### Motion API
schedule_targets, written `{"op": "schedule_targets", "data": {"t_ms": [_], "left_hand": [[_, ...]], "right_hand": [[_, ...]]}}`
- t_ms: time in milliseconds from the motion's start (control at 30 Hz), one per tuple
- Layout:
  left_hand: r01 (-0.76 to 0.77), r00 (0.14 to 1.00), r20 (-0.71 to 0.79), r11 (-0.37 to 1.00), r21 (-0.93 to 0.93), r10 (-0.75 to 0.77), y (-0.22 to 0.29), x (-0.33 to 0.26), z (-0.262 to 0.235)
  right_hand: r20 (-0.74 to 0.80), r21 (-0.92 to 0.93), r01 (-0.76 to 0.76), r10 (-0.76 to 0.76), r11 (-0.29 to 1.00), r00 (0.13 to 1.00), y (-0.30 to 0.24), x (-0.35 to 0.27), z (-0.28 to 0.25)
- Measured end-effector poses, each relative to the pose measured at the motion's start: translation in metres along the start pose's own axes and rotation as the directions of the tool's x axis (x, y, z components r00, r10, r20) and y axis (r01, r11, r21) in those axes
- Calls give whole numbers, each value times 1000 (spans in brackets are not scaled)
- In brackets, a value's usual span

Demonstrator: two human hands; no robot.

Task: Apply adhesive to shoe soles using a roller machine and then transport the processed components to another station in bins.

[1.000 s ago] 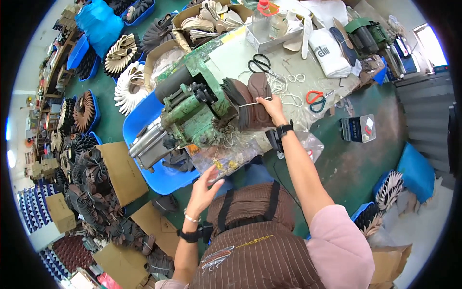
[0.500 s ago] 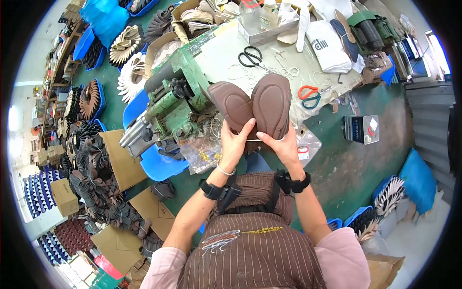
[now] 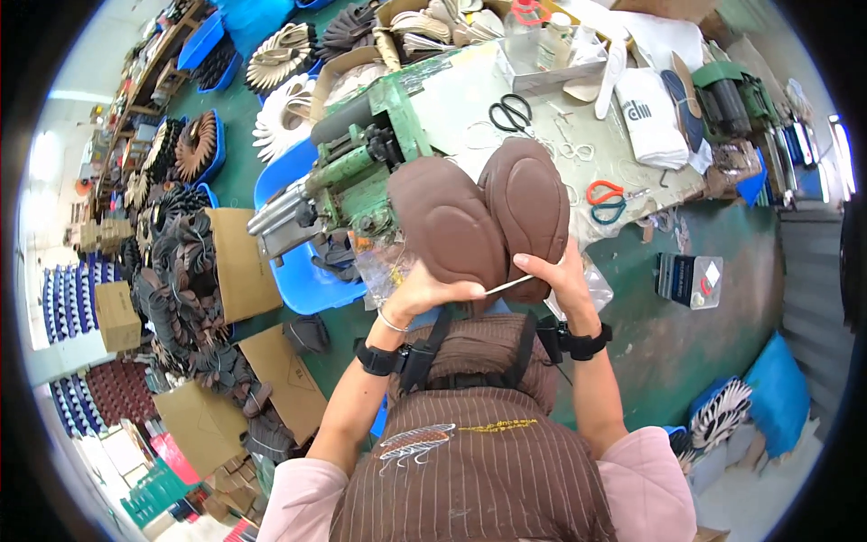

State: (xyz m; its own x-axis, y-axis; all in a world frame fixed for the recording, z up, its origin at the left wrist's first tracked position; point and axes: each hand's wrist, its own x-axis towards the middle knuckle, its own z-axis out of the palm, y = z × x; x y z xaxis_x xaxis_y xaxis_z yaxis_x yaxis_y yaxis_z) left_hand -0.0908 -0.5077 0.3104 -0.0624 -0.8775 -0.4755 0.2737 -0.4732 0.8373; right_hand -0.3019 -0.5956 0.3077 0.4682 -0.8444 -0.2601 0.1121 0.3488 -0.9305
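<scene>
Two stacks of brown padded shoe insoles, a left one (image 3: 447,221) and a right one (image 3: 528,199), are held up side by side in front of me. My left hand (image 3: 432,291) grips the lower end of the left stack, its thumb on top and its fingers mostly hidden underneath. The lower end of the right stack is in my right hand (image 3: 562,275), thumb across its face. A thin white band (image 3: 508,285) runs taut between my two thumbs, across the near ends of the insoles.
Beyond lies a cluttered worktable (image 3: 461,81) with black-handled scissors (image 3: 511,113), red-and-teal-handled scissors (image 3: 606,200) and a white cloth bag (image 3: 652,117). A green machine (image 3: 361,167) stands at left above a blue bin (image 3: 312,285). Piles of dark insoles (image 3: 176,280) sit further left.
Both insole stacks have come closer and lower, and the left one has turned and slid slightly. My left thumb has moved down and outward, and the white band now slants between my thumbs.
</scene>
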Motion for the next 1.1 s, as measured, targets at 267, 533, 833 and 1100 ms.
{"op": "schedule_targets", "data": {"t_ms": [267,533,833,1100], "left_hand": [[-317,922,-150,919,235,356,21,-3,39],[-357,850,-264,868,346,455,5,-4,47],[-327,879,-228,877,351,419,1,-16,57],[-337,886,-214,888,312,411,1,-27,59]], "right_hand": [[-315,-476,115,-291,872,904,-12,2,27],[-14,-389,362,-399,847,917,-36,-22,47],[12,-445,348,-383,825,924,-35,-28,43],[6,-457,350,-391,818,920,-34,-37,46]]}}
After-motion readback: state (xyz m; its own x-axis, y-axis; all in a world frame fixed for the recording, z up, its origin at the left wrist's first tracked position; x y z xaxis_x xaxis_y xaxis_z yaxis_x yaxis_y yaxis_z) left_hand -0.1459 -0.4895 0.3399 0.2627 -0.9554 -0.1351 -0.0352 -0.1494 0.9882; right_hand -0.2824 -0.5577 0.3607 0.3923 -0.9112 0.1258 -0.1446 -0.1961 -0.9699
